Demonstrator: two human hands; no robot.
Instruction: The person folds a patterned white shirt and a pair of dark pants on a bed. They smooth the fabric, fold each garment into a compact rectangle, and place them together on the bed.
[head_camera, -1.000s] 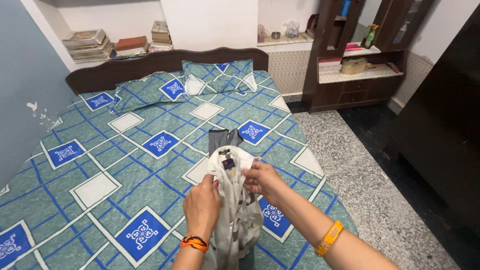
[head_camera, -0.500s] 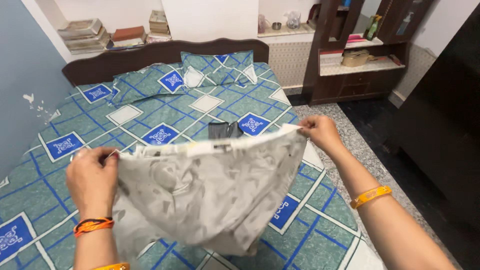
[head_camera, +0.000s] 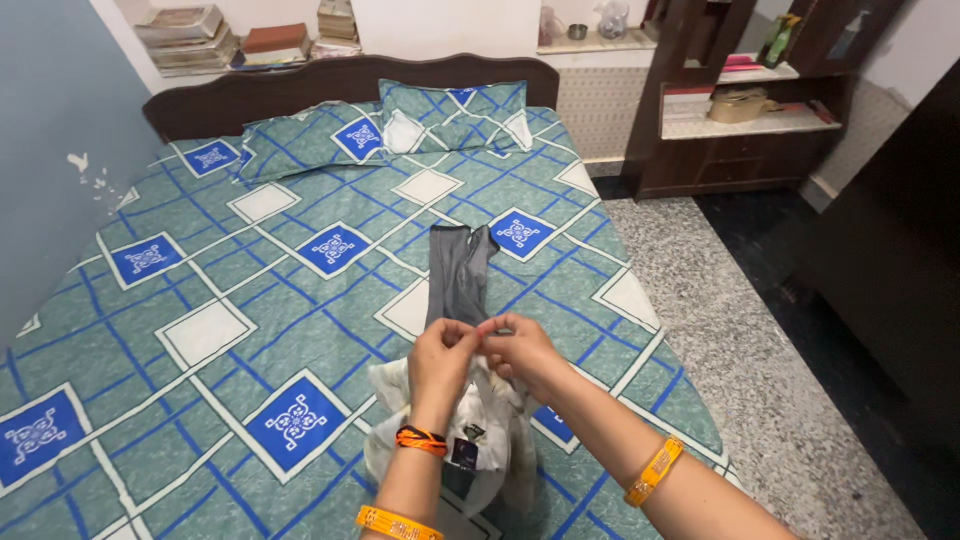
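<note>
My left hand (head_camera: 442, 360) and my right hand (head_camera: 518, 347) are pinched together above the bed, both gripping the top edge of a pale grey-and-white patterned garment (head_camera: 490, 440). The garment hangs bunched below my wrists and touches the bedsheet. A dark grey folded garment (head_camera: 457, 275) lies flat on the bed just beyond my hands. My left wrist carries an orange-and-black thread band and an orange bangle; my right wrist has an orange bangle.
The bed has a green and blue patterned bedsheet (head_camera: 230, 270) with two matching pillows (head_camera: 400, 130) by a dark headboard (head_camera: 330, 85). Books (head_camera: 190, 35) are stacked on the ledge behind. A dark wooden shelf unit (head_camera: 750, 110) and speckled floor (head_camera: 740, 360) lie to the right.
My hands, spread wide half a second ago with the pale garment stretched between them, have come together at the centre. The garment now hangs folded and bunched beneath them.
</note>
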